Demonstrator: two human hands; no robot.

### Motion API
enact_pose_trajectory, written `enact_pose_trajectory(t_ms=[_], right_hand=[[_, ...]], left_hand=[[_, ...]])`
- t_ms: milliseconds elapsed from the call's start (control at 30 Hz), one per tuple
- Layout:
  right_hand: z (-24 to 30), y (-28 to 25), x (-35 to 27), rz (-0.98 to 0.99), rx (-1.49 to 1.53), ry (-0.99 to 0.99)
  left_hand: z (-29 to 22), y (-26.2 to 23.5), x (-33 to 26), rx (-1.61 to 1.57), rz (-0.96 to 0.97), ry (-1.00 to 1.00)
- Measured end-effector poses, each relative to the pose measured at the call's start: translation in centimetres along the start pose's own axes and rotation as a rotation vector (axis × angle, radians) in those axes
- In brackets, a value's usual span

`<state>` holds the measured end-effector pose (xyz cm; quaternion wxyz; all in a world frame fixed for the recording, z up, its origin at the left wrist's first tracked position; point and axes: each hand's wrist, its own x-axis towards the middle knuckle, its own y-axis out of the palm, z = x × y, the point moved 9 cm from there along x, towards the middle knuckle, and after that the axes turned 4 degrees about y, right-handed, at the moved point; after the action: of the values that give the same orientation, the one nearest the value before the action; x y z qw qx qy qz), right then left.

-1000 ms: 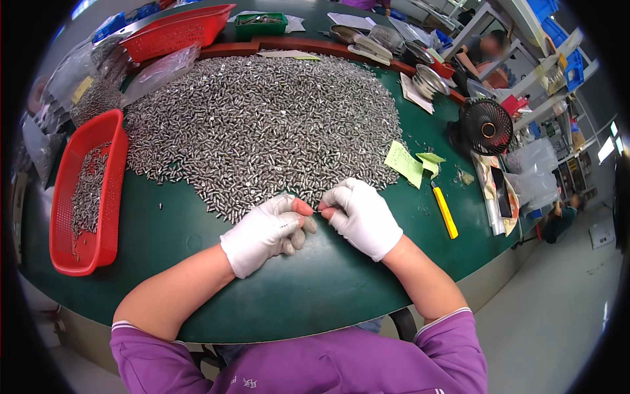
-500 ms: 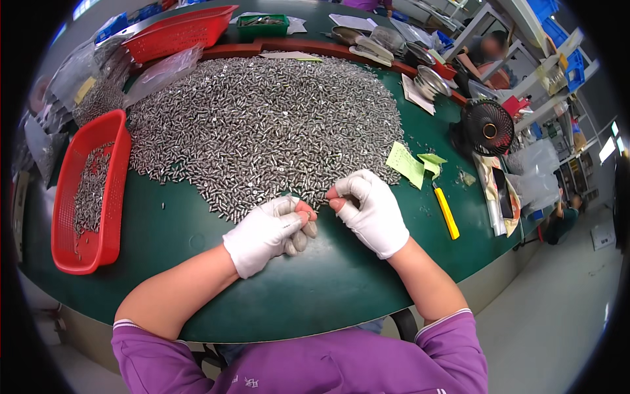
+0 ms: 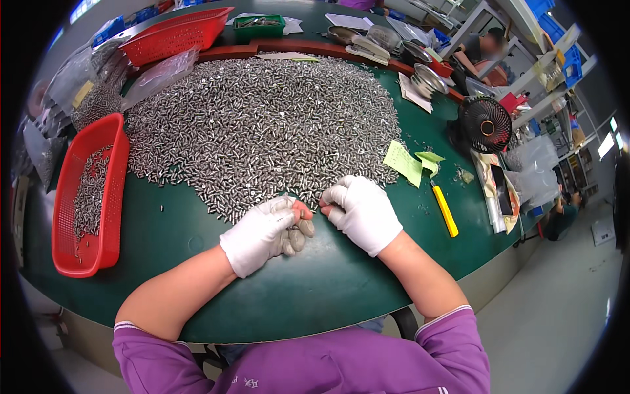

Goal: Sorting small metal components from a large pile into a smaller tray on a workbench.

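Observation:
A wide heap of small, shiny cylindrical metal parts [image 3: 262, 125] covers the middle of the green table [image 3: 275, 299]. My left hand [image 3: 259, 231], in a white glove with bare thumb and index tips, is closed at the heap's near edge. Its thumb and index finger pinch together, and the other fingers curl under; whatever lies between them is too small to make out. Just right of it, my right hand [image 3: 363, 213], gloved the same way, bends its fingertips down beside the nearest parts. Its thumb and index are drawn together, with any held piece hidden.
On the left stands a red basket [image 3: 59, 217] partly filled with similar parts. To the right lie a yellow-handled cutter [image 3: 445, 211], green paper notes [image 3: 402, 163] and a black fan [image 3: 486, 125]. Another red basket [image 3: 177, 38] and a green tray [image 3: 260, 29] stand behind the heap.
My right hand has moved slightly left, and its fingers have come down and closer together. The left hand holds nearly the same place and pinch. The whole view has shifted a little.

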<state>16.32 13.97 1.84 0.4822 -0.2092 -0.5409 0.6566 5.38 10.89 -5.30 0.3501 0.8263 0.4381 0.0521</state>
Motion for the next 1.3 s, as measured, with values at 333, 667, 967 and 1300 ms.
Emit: enact_pose_trajectory(t_ms=[333, 667, 967, 1300], right_hand=[[2.2, -1.4, -0.4, -0.051, 0.377, -0.143], [1.0, -1.1, 0.0, -0.102, 0.254, -0.141], [0.8, 0.6, 0.1, 0.046, 0.049, -0.105], [0.8, -0.6, -0.1, 0.01, 0.456, -0.037]], left_hand=[[0.1, 0.8, 0.1, 0.131, 0.029, -0.061], [0.3, 0.4, 0.0, 0.115, -0.011, -0.067], [0.1, 0.5, -0.1, 0.084, 0.013, -0.049], [-0.3, 0.7, 0.0, 0.09, 0.02, -0.01]])
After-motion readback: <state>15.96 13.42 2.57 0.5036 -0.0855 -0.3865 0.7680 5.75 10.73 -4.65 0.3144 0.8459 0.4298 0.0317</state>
